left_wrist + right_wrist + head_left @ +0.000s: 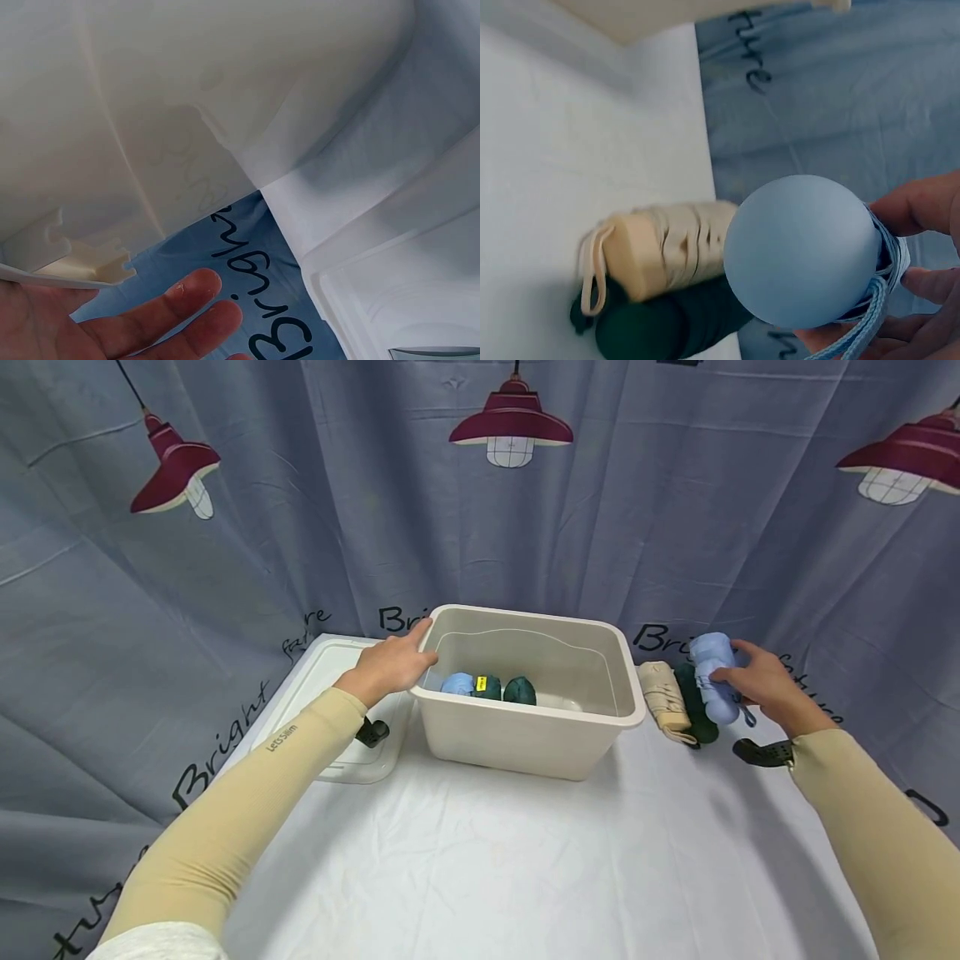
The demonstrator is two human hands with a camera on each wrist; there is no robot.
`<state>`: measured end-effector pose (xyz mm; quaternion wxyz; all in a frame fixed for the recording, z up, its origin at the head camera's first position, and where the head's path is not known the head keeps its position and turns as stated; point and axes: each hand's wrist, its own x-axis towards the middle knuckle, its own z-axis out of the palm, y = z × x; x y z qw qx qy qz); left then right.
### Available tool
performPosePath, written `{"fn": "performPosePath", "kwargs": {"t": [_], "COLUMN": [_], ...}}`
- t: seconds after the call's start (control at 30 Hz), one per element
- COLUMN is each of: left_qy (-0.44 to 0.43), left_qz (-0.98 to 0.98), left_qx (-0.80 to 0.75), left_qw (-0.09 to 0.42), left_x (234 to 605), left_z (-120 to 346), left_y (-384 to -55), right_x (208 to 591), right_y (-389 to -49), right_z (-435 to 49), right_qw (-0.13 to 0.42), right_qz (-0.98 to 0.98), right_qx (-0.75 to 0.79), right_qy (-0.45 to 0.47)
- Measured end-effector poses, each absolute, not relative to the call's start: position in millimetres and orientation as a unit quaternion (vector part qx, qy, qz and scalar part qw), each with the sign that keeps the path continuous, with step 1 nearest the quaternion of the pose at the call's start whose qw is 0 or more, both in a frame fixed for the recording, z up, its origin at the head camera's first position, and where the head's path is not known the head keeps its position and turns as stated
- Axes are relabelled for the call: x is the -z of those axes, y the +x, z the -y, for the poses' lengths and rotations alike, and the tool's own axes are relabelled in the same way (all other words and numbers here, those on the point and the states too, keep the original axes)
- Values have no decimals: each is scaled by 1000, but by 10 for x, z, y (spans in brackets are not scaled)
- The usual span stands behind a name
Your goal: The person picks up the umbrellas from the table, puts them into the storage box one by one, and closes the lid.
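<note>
My right hand [768, 687] grips a light blue folded umbrella [715, 672] above the right side of the table; its round end cap and braided wrist cord show in the right wrist view. Beneath it, a beige folded umbrella [663, 697] and a dark green one [697, 708] lie side by side. My left hand [388, 668] rests on the left rim of a cream plastic storage box [517, 739], its fingers extended outside the wall in the left wrist view. In the box are a blue item [457, 683], a dark green one with a yellow label [487, 687] and another dark green one [520, 692].
A white lid [356, 766] lies flat on the table left of the box, partly behind my left forearm. The table has a white cloth [510, 868]. Behind it hangs a blue-grey curtain [375, 510] printed with lamps and lettering.
</note>
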<state>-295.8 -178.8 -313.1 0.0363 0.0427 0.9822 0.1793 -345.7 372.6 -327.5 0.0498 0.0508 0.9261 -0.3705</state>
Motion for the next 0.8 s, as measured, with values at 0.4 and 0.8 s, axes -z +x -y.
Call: {"fn": "performPosePath", "kwargs": {"t": [0.4,0.8], "left_qy": [46,47], "left_qz": [-982,-982], "left_qx": [-182,-181], "left_qw": [34,38], "left_x": [3126,3119], "left_z": [1793,1793], "left_y": [-2936,-2942], "right_x": [2976,2699], "right_y": [-3337,-3184], "right_z": [-3326,-2961], "right_qw": [42,54], "right_qz": [-920,-916], "right_qx": [390,397], "right_qy": [13,-29]}}
